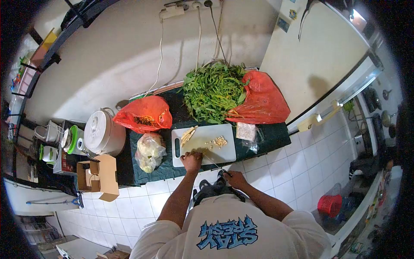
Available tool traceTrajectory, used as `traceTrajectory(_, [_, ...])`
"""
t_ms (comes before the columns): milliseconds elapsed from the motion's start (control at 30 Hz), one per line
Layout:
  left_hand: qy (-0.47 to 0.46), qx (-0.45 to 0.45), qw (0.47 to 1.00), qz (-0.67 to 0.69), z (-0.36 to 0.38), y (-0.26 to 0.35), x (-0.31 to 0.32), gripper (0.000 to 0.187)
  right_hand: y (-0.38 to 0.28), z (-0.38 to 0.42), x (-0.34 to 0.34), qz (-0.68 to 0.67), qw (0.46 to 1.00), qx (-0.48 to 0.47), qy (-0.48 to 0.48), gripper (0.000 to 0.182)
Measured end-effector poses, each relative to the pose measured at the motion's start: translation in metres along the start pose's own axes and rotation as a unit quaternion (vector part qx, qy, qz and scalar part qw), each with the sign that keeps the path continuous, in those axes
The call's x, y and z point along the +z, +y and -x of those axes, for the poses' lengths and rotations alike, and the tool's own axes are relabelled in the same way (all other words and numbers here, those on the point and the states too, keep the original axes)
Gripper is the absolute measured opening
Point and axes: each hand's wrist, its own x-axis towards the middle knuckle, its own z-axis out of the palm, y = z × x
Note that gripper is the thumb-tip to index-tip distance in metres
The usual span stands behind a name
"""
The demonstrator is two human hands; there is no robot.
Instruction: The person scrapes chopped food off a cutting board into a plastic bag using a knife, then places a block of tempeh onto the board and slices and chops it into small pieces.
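Note:
On the white cutting board [215, 157], my left hand [192, 162] is closed, its fingers curled over a small pale yellow stick of food that is mostly hidden. My right hand [234, 179] grips the dark handle of a knife [212, 162] by the board's front edge. The thin blade slants over the board toward my left fingertips. Several long pale yellow sticks [189, 136] lie at the board's upper left. A small heap of chopped pale pieces [220, 141] sits right of the middle, with a few bits scattered beside it.
Behind the board lies a large pile of leafy greens [213, 93], with a red plastic bag [265, 101] beside it. Left are another red bag [144, 114], a clear bag [150, 153], a white lidded container [98, 131] and an open cardboard box [107, 177]. A wrapped block [246, 131] lies right.

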Motion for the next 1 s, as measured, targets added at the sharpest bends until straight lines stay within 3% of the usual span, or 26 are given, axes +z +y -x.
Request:
traceTrajectory(100, [0.017, -0.006, 1.000, 0.025, -0.003, 0.003, -0.008, 0.019, -0.002, -0.004, 0.002, 0.029, 1.000, 0.010, 0.005, 0.051])
traceTrajectory(267, [-0.040, -0.040, 0.998, 0.030, -0.006, 0.002, -0.018, 0.021, -0.002, -0.012, 0.007, 0.037, 0.999, -0.011, 0.024, 0.050])
traceTrajectory(333, [-0.026, -0.036, 0.999, 0.020, -0.005, -0.003, -0.015, 0.021, -0.010, -0.004, 0.004, -0.042, 0.998, -0.023, 0.043, 0.053])
traceTrajectory(400, [-0.040, -0.043, 0.998, 0.009, -0.004, -0.005, -0.018, 0.022, -0.006, 0.000, 0.005, -0.023, 0.999, 0.001, 0.023, 0.053])
traceTrajectory(567, [-0.002, -0.019, 0.999, 0.026, -0.007, -0.014, 0.005, 0.018, 0.003, 0.003, 0.017, 0.035, 0.998, 0.045, -0.003, 0.049])
traceTrajectory(733, [-0.022, 0.017, 0.999, 0.024, 0.001, -0.011, -0.009, 0.017, 0.007, -0.011, 0.028, 0.013, 0.999, 0.025, 0.042, 0.046])
traceTrajectory(833, [0.035, 0.034, 0.998, 0.030, 0.005, -0.016, -0.002, 0.017, -0.001, -0.005, 0.025, -0.008, 0.999, 0.030, 0.021, 0.046])
traceTrajectory(867, [0.007, 0.043, 0.999, 0.028, 0.005, -0.020, 0.000, 0.017, -0.005, 0.001, 0.021, -0.023, 1.000, 0.020, 0.005, 0.047])
traceTrajectory(1000, [0.015, 0.022, 0.999, 0.032, 0.008, -0.016, -0.008, 0.019, -0.007, 0.013, 0.026, -0.010, 0.999, 0.041, 0.022, 0.048])
